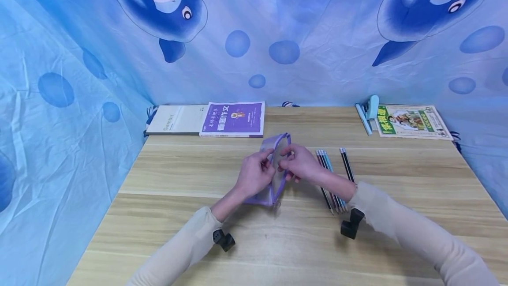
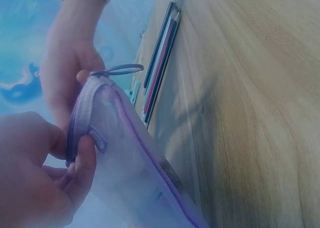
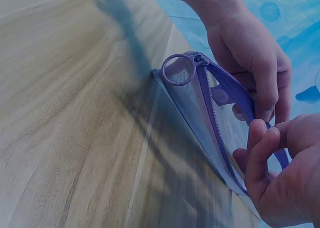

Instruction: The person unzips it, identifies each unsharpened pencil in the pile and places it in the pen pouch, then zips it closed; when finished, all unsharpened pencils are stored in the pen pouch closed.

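Purple mesh pouch point(image 1: 274, 175) held on edge at mid-table, just left of the pencils point(image 1: 331, 180), left hand point(image 1: 254, 175) and right hand point(image 1: 302, 164) each pinching one side of its zip edge, likely to spread the mouth.

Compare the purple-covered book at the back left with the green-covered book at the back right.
The purple-covered book has a purple and white cover; the green-covered book has a green and yellow one with a cartoon picture. The purple-covered book touches a white notebook on its left; the green-covered book has a light blue stapler beside it. The purple-covered book lies square to the table edge; the green-covered book lies slightly turned. Both lie flat and closed, apart from both hands.
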`<state>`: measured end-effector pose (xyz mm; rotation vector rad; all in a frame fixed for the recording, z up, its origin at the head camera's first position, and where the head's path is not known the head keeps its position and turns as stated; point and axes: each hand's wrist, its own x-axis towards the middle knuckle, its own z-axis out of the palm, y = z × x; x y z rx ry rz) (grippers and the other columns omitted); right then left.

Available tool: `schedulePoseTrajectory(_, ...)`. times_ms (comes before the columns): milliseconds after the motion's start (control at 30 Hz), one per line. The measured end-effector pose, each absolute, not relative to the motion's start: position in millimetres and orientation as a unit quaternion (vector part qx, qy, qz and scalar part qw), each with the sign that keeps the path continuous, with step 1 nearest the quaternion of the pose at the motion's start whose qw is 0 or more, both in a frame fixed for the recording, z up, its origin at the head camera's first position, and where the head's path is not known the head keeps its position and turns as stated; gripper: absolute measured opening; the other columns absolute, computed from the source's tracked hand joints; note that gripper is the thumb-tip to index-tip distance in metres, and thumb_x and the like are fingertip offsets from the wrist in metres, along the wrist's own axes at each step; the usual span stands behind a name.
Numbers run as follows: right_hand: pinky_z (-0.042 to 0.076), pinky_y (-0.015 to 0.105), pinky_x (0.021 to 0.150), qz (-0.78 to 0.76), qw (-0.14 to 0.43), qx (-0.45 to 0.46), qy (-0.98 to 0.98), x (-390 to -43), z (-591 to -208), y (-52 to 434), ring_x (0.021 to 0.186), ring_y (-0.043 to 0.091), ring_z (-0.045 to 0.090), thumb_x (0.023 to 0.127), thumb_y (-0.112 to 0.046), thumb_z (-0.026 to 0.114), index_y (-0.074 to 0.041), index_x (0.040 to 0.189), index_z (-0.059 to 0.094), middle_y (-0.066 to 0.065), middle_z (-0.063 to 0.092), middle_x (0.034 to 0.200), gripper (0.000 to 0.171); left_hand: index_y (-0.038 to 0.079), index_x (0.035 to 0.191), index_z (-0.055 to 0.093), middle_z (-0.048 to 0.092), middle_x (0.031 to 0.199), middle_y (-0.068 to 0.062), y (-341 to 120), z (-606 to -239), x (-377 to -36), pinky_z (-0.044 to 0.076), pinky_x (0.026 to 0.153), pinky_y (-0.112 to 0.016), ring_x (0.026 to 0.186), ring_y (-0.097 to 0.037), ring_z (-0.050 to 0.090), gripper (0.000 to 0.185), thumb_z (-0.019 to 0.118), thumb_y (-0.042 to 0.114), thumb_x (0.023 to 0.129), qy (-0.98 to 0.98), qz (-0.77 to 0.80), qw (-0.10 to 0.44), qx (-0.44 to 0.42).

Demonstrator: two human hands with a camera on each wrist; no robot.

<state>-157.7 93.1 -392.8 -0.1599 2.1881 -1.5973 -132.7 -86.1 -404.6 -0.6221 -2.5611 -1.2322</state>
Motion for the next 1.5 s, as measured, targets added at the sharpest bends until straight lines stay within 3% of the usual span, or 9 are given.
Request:
schedulePoseTrajectory(233, 0.046, 0.025, 0.041, -0.552, 0.196, -0.07, 0.808, -160, -389, 108, 0.057, 0.024, 0.064, 0.096, -0.008, 0.06, 0.006, 0.124, 0.054, 0.017, 0.071, 0.092, 0.032, -0.013, 0.121, 0.064, 0.064, 0.073, -0.007, -88, -405, -132, 0.052, 0.054, -0.02, 0.061, -0.015, 0.059, 0.046, 0.062, -0.008, 0.075, -0.872, -0.425, 0.124, -0.21)
schedulePoseTrajectory(400, 0.048, 0.027, 0.043, -0.513, 0.176, -0.07, 0.837, -167, -384, 145, 0.062, 0.03, 0.066, 0.098, -0.011, 0.059, 0.007, 0.122, 0.055, 0.022, 0.071, 0.095, 0.031, -0.014, 0.12, 0.064, 0.064, 0.073, -0.008, -89, -405, -133, 0.053, 0.055, -0.021, 0.062, -0.018, 0.06, 0.045, 0.062, -0.01, 0.075, -0.868, -0.43, 0.128, -0.214)
schedulePoseTrajectory(500, 0.048, 0.027, 0.044, -0.478, 0.183, -0.06, 0.857, -170, -382, 172, 0.062, 0.028, 0.066, 0.098, -0.013, 0.058, 0.008, 0.123, 0.055, 0.021, 0.07, 0.095, 0.032, -0.014, 0.12, 0.064, 0.064, 0.073, -0.008, -91, -405, -134, 0.053, 0.056, -0.02, 0.062, -0.017, 0.061, 0.045, 0.062, -0.009, 0.075, -0.87, -0.426, 0.128, -0.214)
schedulePoseTrajectory(833, 0.047, 0.031, 0.042, -0.355, 0.181, -0.073, 0.914, -160, -386, 235, 0.053, 0.024, 0.064, 0.095, -0.012, 0.061, 0.011, 0.105, 0.061, 0.007, 0.063, 0.064, 0.025, -0.013, 0.119, 0.065, 0.064, 0.072, -0.007, -90, -405, -135, 0.054, 0.057, -0.021, 0.061, -0.017, 0.061, 0.045, 0.061, -0.009, 0.075, -0.87, -0.426, 0.127, -0.215)
schedulePoseTrajectory(1000, 0.055, 0.035, 0.049, -0.349, 0.196, -0.05, 0.915, -154, -394, 242, 0.053, 0.017, 0.063, 0.092, -0.009, 0.064, 0.013, 0.107, 0.058, 0.007, 0.061, 0.065, 0.027, -0.013, 0.119, 0.065, 0.064, 0.072, -0.007, -88, -406, -136, 0.054, 0.057, -0.021, 0.061, -0.017, 0.061, 0.045, 0.061, -0.009, 0.075, -0.87, -0.424, 0.13, -0.215)
schedulePoseTrajectory(1267, 0.053, 0.031, 0.047, -0.322, 0.189, -0.046, 0.927, -152, -396, 239, 0.049, 0.017, 0.063, 0.09, -0.007, 0.066, 0.018, 0.112, 0.056, 0.008, 0.06, 0.059, 0.035, -0.012, 0.121, 0.064, 0.065, 0.072, -0.007, -89, -408, -136, 0.053, 0.055, -0.019, 0.061, -0.014, 0.06, 0.046, 0.062, -0.009, 0.075, -0.873, -0.424, 0.116, -0.214)
schedulePoseTrajectory(1500, 0.055, 0.032, 0.047, -0.311, 0.195, -0.032, 0.93, -153, -401, 232, 0.049, 0.016, 0.061, 0.087, -0.005, 0.067, 0.018, 0.122, 0.05, 0.011, 0.06, 0.066, 0.045, -0.013, 0.12, 0.064, 0.064, 0.072, -0.008, -89, -408, -134, 0.053, 0.054, -0.02, 0.06, -0.016, 0.06, 0.045, 0.062, -0.011, 0.075, -0.868, -0.429, 0.121, -0.22)
